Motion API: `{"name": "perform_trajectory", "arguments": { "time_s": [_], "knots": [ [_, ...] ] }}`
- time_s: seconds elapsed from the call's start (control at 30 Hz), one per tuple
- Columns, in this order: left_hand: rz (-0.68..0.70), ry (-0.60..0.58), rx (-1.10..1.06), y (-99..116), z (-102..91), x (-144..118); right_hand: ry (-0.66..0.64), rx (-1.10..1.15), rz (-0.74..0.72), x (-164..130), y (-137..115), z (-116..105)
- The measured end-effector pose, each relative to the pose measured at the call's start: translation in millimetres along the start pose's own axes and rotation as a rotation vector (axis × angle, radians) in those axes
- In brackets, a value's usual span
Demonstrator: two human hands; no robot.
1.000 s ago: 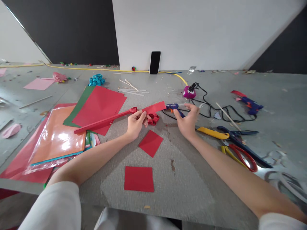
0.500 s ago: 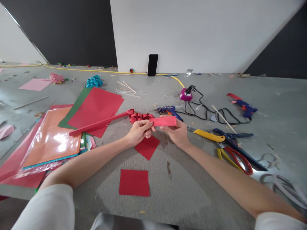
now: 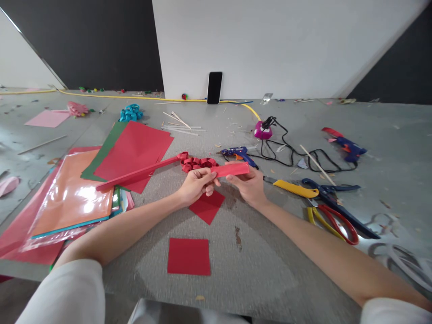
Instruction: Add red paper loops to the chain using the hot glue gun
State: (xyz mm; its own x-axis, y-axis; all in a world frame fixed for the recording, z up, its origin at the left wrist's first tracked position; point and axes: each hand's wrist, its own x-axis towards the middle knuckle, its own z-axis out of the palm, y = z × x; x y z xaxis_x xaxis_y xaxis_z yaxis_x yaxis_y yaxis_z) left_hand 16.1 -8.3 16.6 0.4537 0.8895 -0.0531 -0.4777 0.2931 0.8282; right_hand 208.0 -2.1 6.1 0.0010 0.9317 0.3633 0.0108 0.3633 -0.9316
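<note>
A folded strip of red paper (image 3: 232,169) is held level between both hands above the table. My left hand (image 3: 199,183) pinches its left end between thumb and fingers. On the strip's right end, my right hand (image 3: 249,184) is closed, its fingers behind the paper and its thumb below. Just behind the hands lies a red paper-loop flower (image 3: 199,164) with a long red paper stem (image 3: 141,172). One red paper square (image 3: 208,208) is partly covered by my left hand; another red square (image 3: 189,256) lies flat nearer my body.
Blue glue gun (image 3: 236,153) lies behind my right hand, its black cord running to a purple socket block (image 3: 263,130). A yellow-handled cutter (image 3: 295,188), pliers and scissors (image 3: 337,225) lie right. Red sheets (image 3: 135,148) and plastic-wrapped paper (image 3: 74,189) cover the left. A phone (image 3: 214,87) leans against the wall.
The right end of the strip has risen slightly and tilted. Both hands keep their hold on it, and the camera view has shifted a little.
</note>
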Motion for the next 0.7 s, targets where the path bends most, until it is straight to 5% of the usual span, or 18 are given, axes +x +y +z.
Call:
{"name": "perform_trajectory", "arguments": {
  "time_s": [0.37,0.7],
  "knots": [
    [0.075,-0.017,0.203,-4.2,2.2,-3.2,0.017,0.035,0.023,1.5,3.9,0.7],
    [0.270,0.180,0.483,-10.0,5.3,-9.1,-0.051,0.106,0.048,1.0,5.4,0.9]
  ]
}}
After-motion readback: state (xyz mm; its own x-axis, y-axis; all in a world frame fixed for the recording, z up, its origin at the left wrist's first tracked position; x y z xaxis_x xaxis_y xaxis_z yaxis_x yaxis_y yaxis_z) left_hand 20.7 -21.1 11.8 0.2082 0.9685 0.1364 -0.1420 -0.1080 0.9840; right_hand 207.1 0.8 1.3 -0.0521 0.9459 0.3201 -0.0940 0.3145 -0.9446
